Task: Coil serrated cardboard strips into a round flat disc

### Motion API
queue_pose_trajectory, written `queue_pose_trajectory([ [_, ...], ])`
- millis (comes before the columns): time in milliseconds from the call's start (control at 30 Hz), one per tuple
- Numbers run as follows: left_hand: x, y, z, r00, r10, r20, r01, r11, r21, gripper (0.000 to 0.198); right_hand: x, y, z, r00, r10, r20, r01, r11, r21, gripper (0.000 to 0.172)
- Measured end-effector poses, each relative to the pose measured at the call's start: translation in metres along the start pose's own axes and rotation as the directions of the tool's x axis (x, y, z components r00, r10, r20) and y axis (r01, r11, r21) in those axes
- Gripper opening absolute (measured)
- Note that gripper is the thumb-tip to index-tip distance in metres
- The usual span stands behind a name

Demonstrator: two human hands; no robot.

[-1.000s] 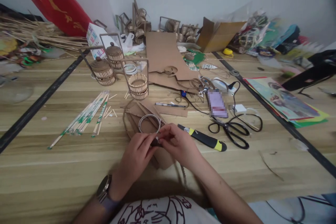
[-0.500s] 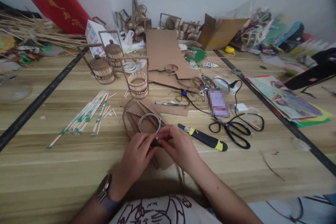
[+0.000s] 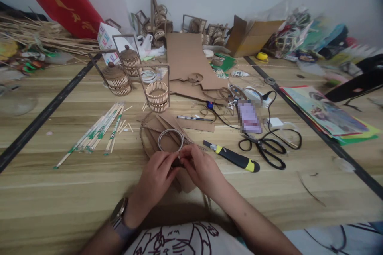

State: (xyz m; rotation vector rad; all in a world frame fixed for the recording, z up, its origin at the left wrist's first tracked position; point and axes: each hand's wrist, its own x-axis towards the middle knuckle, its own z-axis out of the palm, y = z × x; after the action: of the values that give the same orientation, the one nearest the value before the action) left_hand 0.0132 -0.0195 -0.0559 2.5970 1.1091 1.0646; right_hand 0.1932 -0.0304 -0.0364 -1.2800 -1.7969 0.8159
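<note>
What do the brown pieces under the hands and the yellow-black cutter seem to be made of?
Brown pieces: probably matte corrugated cardboard; edges look ridged. Cutter: dull, smooth handle, perhaps plastic or rubber; grey front likely metal, slightly shiny.

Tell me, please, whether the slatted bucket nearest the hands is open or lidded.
Open: no lid covers the slatted bucket, and its inside is visible from above.

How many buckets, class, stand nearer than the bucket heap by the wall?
3: leftmost lidded bucket, second lidded bucket behind it, and open bucket to their right. The white box may hide another.
</note>
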Motion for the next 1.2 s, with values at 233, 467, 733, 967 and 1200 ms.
queue_pose_trajectory([
  [233, -0.001, 0.000, 0.002, 1.000, -0.014, -0.006, 0.014, 1.000, 0.010, 0.023, 0.000, 0.000, 0.001, 0.999, -0.050, 0.008, 0.051, 0.996, -0.072, 0.015],
  [467, -0.001, 0.000, 0.002, 1.000, 0.001, 0.000, -0.001, 1.000, 0.006, 0.024, -0.001, 0.001, 0.003, 0.994, -0.104, 0.018, 0.106, 0.974, -0.201, 0.016],
  [733, -0.001, 0.004, 0.004, 1.000, -0.021, -0.003, 0.022, 0.999, 0.042, 0.028, 0.000, 0.000, -0.003, 0.994, -0.105, -0.010, 0.102, 0.978, -0.183, 0.017],
  [967, -0.001, 0.002, 0.005, 0.999, -0.027, -0.018, 0.028, 0.998, 0.058, 0.026, -0.004, -0.006, 0.002, 0.973, -0.206, -0.103, 0.150, 0.905, -0.398, 0.020],
  [1200, -0.003, 0.005, 0.007, 1.000, -0.029, 0.007, 0.029, 0.999, 0.030, 0.027, -0.003, -0.007, 0.008, 0.943, -0.285, -0.172, 0.170, 0.855, -0.490, 0.017],
])
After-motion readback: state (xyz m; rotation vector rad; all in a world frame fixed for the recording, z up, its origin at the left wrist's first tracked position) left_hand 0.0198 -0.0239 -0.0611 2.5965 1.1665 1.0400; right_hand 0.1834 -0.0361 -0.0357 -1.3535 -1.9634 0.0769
